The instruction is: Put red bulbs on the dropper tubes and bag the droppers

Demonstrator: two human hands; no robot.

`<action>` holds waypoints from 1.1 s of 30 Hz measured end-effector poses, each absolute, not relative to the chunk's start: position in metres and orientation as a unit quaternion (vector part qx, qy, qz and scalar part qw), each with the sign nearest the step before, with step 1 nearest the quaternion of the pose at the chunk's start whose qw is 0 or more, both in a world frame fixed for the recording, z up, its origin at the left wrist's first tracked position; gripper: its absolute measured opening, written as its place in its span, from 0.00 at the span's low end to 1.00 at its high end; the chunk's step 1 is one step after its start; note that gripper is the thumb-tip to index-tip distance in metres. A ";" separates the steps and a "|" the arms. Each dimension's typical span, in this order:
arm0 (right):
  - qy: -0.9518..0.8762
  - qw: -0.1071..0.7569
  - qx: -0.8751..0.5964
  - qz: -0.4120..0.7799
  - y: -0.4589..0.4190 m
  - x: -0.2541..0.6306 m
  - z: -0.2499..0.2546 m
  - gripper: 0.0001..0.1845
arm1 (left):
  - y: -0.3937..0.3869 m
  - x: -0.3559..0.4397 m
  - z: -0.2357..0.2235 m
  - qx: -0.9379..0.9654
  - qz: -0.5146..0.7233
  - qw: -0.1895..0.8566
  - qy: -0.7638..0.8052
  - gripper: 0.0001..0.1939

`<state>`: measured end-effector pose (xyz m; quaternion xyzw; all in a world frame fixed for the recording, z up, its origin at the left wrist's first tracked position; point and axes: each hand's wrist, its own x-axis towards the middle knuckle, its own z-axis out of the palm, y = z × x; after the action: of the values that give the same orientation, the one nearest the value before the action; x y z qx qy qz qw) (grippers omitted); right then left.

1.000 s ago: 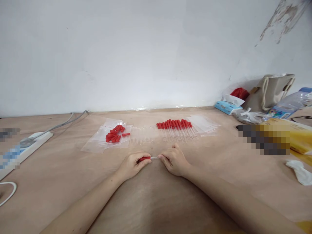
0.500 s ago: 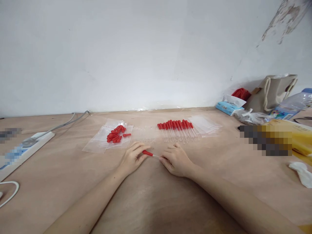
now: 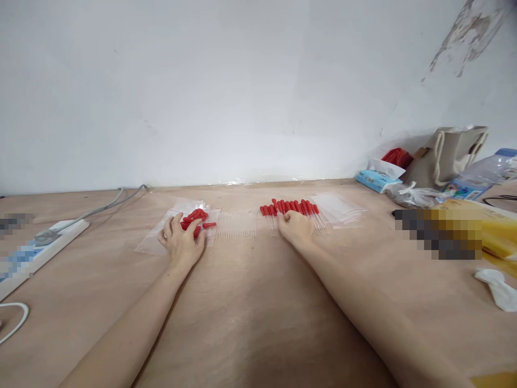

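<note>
With its fingers spread and curved, my left hand [image 3: 181, 245] rests at a pile of red rubber bulbs [image 3: 197, 214], which lies on clear plastic bags [image 3: 150, 240]. The fingers partly cover the pile; no bulb is clearly held. My right hand [image 3: 298, 227] is closed on a dropper [image 3: 275, 205], whose red bulb sticks up past the fingertips. It is over a row of red-topped glass droppers [image 3: 304, 206] and hides part of their tubes. Between the hands, bare glass tubes [image 3: 237, 225] lie side by side. A single red bulb [image 3: 209, 224] sits right of the pile.
More clear bags [image 3: 339, 207] lie right of the droppers. At the right are a tissue pack [image 3: 375, 180], a cloth bag [image 3: 456, 156], a plastic bottle [image 3: 484, 170], a yellow package [image 3: 484, 226] and a crumpled tissue [image 3: 497, 290]. A power strip [image 3: 76, 229] lies at the left.
My hands have parted from the front middle, where they held a dropper together. The left moved to the bulb pile; the right carried the dropper up to the row.
</note>
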<state>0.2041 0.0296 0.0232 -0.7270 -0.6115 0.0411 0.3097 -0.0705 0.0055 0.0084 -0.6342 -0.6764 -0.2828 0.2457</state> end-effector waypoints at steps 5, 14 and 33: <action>-0.608 0.272 -0.746 0.018 0.040 0.194 0.015 0.18 | 0.010 -0.069 0.008 -0.661 -0.240 0.230 -0.673 0.15; -0.682 0.272 -0.678 -0.031 0.032 0.178 0.013 0.18 | 0.015 -0.069 0.007 -0.695 -0.277 0.216 -0.627 0.09; -0.670 0.150 -0.721 0.091 0.038 0.147 0.033 0.14 | -0.023 -0.029 0.004 -0.797 -0.370 0.020 -0.477 0.09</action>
<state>0.1469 0.0379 0.0326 -0.7212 -0.6702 0.0905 0.1499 -0.0290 -0.0234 0.0040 -0.7971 -0.4770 -0.3698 0.0200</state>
